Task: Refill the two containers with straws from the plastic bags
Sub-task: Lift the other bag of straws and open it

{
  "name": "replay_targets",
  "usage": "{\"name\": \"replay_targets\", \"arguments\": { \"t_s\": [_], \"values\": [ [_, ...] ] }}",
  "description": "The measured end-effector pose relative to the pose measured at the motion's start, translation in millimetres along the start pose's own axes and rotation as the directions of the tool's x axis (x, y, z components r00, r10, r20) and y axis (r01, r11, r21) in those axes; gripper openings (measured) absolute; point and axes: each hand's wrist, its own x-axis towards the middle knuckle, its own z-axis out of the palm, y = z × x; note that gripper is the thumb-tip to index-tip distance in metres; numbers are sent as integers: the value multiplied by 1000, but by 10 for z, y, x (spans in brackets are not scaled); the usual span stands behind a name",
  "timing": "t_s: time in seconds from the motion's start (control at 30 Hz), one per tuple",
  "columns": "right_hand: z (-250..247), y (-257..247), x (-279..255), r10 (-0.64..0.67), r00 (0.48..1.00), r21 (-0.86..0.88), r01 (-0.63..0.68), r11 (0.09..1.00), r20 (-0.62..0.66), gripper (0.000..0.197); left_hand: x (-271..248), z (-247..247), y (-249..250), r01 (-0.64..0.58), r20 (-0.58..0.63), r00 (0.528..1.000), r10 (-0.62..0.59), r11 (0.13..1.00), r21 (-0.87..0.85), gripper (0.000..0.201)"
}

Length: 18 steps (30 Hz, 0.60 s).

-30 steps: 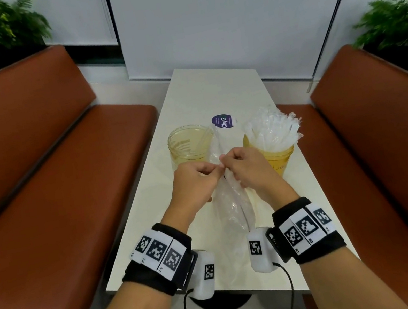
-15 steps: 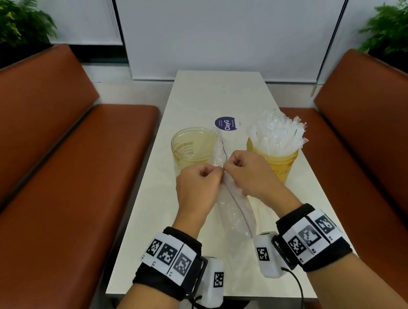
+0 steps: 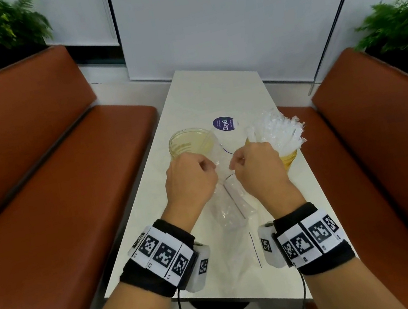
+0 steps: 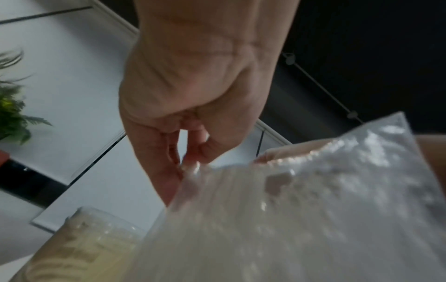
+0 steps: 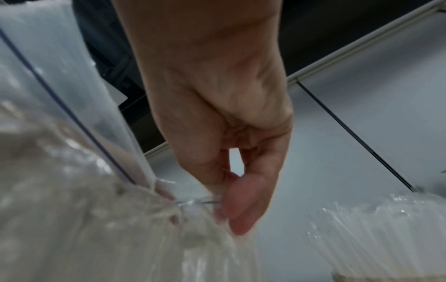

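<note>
A clear plastic bag of wrapped straws lies lengthwise on the white table, its top lifted between my hands. My left hand pinches the bag's top edge on the left, and my right hand pinches it on the right, a small gap apart. In the left wrist view the left hand holds the bag at its corner. In the right wrist view the right hand pinches the bag film. Behind the left hand stands a yellowish container with hardly any straws. Behind the right hand a second container is packed with wrapped straws.
A round purple sticker lies on the table between the two containers. Brown benches flank the table on both sides, the right one close to the filled container. Another flat plastic bag lies at the near table edge.
My two hands have moved apart, spreading the bag's top between them. The view has shifted slightly closer.
</note>
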Motion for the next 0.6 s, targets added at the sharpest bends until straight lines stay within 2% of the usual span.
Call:
{"name": "replay_targets", "arguments": {
  "t_s": [0.07, 0.17, 0.2, 0.3, 0.4, 0.5, 0.6],
  "values": [
    [-13, 17, 7, 48, 999, -63, -47, 997, 16, 23, 16, -63, 23, 48, 8, 999, -48, 999, -5, 7],
    [-70, 49, 40, 121, 992, -111, -117, 987, 30, 36, 28, -150, 21, 112, 89, 990, -106, 992, -61, 14],
    [-115, 55, 51, 141, 989, -145, -133, 981, 49, 41, 27, -183, 15, 106, 101, 990, -101, 994, -38, 21],
    [-270, 109, 102, 191, 972, -226, -157, 961, 139, 30, 54, -296, -17, 73, 87, 993, -84, 989, 125, 40],
    [-357, 204, 158, 254, 955, -288, -203, 936, 153, 35, 116, -446, -68, 87, 88, 990, -106, 977, 195, 45],
    [-338, 269, 159, 280, 946, -300, -223, 927, 161, 36, 118, -539, -139, 99, 176, 975, -135, 975, 198, 48],
    [-316, 385, 116, 257, 945, -263, -201, 944, 200, 44, 104, -586, -212, 52, 332, 937, -106, 984, 168, 55]
  ]
}}
